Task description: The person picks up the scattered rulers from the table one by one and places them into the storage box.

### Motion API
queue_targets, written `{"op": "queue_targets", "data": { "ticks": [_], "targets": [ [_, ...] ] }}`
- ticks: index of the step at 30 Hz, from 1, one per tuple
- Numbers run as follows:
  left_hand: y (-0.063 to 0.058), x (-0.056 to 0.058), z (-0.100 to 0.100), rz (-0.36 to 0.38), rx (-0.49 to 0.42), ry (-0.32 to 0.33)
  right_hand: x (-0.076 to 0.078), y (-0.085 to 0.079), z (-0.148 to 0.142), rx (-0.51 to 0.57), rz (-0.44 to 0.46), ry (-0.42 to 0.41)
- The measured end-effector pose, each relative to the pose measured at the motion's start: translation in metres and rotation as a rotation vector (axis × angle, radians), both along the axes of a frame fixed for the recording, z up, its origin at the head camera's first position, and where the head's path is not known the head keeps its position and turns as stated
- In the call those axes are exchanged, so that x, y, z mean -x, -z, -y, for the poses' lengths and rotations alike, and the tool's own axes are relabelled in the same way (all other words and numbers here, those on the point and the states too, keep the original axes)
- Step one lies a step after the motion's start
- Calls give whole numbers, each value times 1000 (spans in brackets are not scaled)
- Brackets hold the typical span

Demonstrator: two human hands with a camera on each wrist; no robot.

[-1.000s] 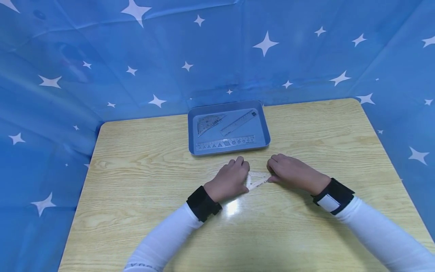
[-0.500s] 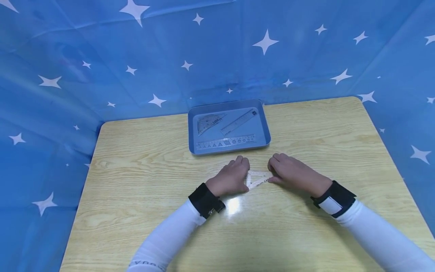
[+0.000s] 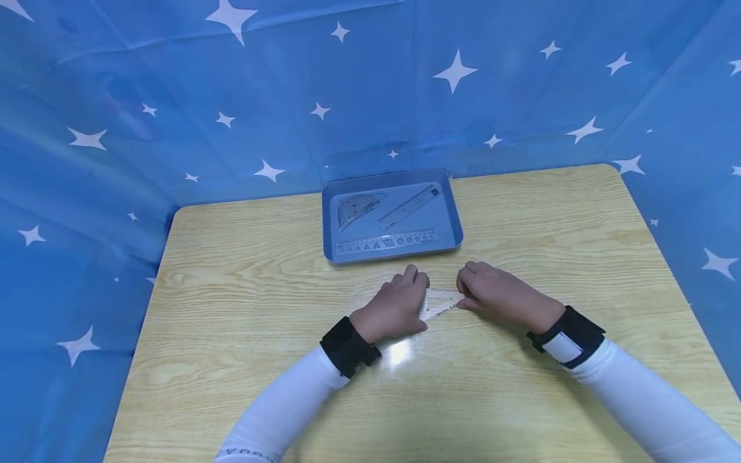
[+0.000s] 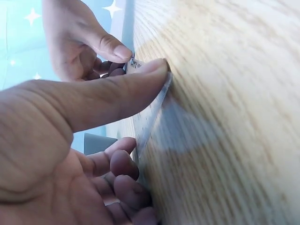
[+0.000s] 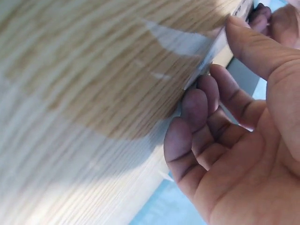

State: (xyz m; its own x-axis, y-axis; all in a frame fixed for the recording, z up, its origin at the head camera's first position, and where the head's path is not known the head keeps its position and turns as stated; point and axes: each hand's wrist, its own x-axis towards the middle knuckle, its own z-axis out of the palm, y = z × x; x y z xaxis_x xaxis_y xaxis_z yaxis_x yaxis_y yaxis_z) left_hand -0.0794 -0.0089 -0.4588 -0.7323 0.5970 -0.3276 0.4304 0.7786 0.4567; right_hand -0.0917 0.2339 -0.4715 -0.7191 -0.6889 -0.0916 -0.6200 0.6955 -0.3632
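Note:
A small clear triangular set square [image 3: 441, 310] lies flat at table height between my two hands, just in front of the blue tray. My left hand [image 3: 393, 307] holds its left end. In the left wrist view, the thumb [image 4: 140, 89] presses on the near corner and the curled fingers sit along the far edge. With thumb and fingers, my right hand [image 3: 502, 297] pinches the right-hand tip. The right wrist view shows its thumb [image 5: 253, 47] against the set square's edge, with the fingers bent beneath. Both hands partly cover the piece.
The blue tray [image 3: 393, 257] stands at the table's back edge. Inside lie a clear angled drawing piece [image 3: 356, 209], a slanted clear ruler [image 3: 409, 207] and a stencil ruler [image 3: 386, 241]. A blue starred cloth [image 3: 370, 83] hangs behind the wooden table [image 3: 243, 283].
Little differs. The left thumb and fingers have shifted slightly to the right over the set square's left end. The right hand stays at the tip, and the head view has drifted slightly.

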Motion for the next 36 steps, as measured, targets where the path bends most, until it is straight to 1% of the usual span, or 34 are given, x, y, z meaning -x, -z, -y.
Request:
{"op": "queue_targets", "data": {
  "ticks": [4,10,13,22,25,29,33,36],
  "targets": [
    [0,0,-3,-5,28,1,-1,-1,-1,4,-12,4],
    [1,6,-4,56,-17,-64,-2,-2,-2,13,-39,18],
    [3,8,-4,79,-32,-84,-2,-3,-3,7,-27,34],
    [2,7,-3,109,-49,-113,0,-3,-1,-15,24,41],
    [3,5,-2,109,-80,-121,1,-4,1,-22,39,44],
    [6,0,0,98,-141,-129,1,-6,2,-26,53,40],
    [8,-4,3,75,-245,-145,2,-10,4,-29,74,40],
    [9,-5,4,61,-329,-170,3,-11,5,-27,80,36]
  ]
}}
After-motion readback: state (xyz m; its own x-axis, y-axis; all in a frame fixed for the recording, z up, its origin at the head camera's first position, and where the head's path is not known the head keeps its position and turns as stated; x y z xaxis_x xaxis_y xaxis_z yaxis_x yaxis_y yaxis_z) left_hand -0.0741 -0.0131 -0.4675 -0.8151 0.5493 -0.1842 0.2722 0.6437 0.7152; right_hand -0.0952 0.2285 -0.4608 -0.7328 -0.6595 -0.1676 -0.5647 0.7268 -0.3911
